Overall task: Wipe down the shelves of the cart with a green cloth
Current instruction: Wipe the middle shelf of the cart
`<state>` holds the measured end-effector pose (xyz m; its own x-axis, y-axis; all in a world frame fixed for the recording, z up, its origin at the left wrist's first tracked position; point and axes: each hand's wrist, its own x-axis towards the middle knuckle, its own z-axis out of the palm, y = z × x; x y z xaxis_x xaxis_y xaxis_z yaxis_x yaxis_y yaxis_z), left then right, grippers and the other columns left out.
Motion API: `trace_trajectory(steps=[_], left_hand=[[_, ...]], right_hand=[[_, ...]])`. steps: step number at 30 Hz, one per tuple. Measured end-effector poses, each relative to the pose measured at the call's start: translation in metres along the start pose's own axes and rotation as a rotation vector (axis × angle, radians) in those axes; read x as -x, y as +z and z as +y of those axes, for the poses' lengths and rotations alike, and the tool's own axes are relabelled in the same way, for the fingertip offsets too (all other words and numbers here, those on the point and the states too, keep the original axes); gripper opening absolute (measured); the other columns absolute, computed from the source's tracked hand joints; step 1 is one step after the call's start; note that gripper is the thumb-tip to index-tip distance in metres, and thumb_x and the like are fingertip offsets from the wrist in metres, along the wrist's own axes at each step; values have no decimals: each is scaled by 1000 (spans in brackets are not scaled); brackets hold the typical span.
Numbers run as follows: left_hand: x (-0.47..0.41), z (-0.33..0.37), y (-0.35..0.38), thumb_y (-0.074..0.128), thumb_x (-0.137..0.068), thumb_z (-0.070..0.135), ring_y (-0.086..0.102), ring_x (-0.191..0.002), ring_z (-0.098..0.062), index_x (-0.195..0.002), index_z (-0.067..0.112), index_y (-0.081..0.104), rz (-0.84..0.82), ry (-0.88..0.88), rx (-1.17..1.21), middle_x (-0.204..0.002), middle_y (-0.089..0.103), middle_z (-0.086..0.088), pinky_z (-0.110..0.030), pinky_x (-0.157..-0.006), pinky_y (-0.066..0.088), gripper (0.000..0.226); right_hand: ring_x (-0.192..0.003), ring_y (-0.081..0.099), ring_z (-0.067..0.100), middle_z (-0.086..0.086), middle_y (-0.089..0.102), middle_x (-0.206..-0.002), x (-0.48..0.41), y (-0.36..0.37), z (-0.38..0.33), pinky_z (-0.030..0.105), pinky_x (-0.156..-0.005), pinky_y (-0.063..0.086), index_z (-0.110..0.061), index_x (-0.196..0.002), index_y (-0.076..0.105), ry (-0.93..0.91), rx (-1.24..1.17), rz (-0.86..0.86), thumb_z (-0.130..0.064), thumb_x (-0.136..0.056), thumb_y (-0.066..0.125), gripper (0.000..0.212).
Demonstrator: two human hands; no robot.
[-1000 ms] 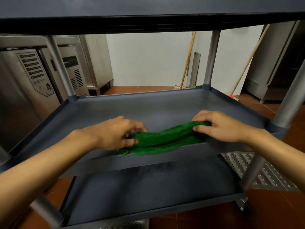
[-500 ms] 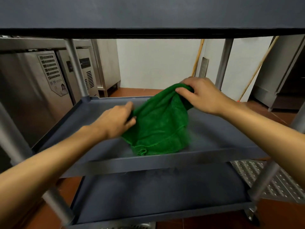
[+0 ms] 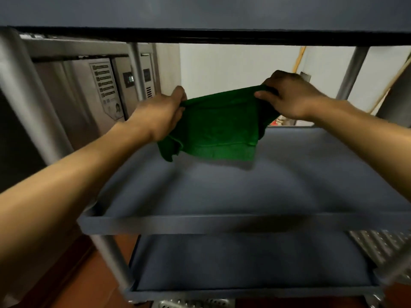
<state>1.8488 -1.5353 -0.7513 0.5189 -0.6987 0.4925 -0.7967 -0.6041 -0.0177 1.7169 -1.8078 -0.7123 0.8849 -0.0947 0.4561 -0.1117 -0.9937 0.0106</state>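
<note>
Left hand and right hand each pinch a top corner of the green terry cloth, hanging above the grey plastic cart's middle shelf; bottom shelf below.

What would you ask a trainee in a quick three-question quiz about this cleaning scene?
1. True or false: the green cloth lies flat on the middle shelf.
2. The cloth is held by: A) the left hand alone, B) the right hand alone, C) both hands.
3. How many shelves are in view, one above another?

Key
1. False: it is held up and spread between the hands.
2. C: each hand pinches an upper corner.
3. Three: the top shelf, the middle shelf and the bottom shelf.
</note>
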Motion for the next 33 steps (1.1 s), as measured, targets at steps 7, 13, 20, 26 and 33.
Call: trace_trajectory(steps=[7, 13, 20, 26, 33], left_hand=[[-23, 36, 22, 44, -100, 23, 57, -96, -42, -117, 7, 51, -81, 69, 37, -103, 61, -26, -43, -78, 47, 25], [-48, 116, 38, 43, -101, 24, 65, -67, -35, -114, 1, 47, -170, -53, 286, -97, 59, -22, -40, -61, 51, 26], [-104, 193, 54, 43, -103, 21, 60, -63, -17, -112, 5, 56, -125, -207, 480, -93, 61, -10, -17, -45, 45, 23], [-158, 238, 82, 45, -101, 10, 57, -56, -15, -104, -4, 60, -142, -340, 704, -76, 58, -9, -11, -36, 40, 21], [-246, 274, 126, 54, -93, 12, 63, -108, -35, -114, 2, 69, 82, -394, 576, -115, 67, -21, -31, -88, 49, 27]], right_hand=[[-116, 50, 37, 16, 56, -123, 20, -3, 40, 45, -97, 44, -9, -124, 61, 90, 45, -40, -37, -101, 46, 40], [-108, 56, 30, 9, 65, -113, 52, -19, 112, 40, -90, 47, -18, -114, 65, 124, -38, -73, -36, -99, 52, 27], [-107, 57, 20, 6, 68, -115, 71, -43, 192, 28, -90, 44, -17, -112, 71, 179, -157, -14, -32, -95, 61, 25], [-64, 58, 14, 12, 68, -103, 55, -30, 254, 24, -62, 49, -5, -109, 69, 374, -271, -53, -29, -95, 61, 29], [-89, 66, 28, 20, 64, -113, -11, 2, 328, 35, -79, 58, 1, -113, 62, 574, -428, 119, -8, -92, 55, 24]])
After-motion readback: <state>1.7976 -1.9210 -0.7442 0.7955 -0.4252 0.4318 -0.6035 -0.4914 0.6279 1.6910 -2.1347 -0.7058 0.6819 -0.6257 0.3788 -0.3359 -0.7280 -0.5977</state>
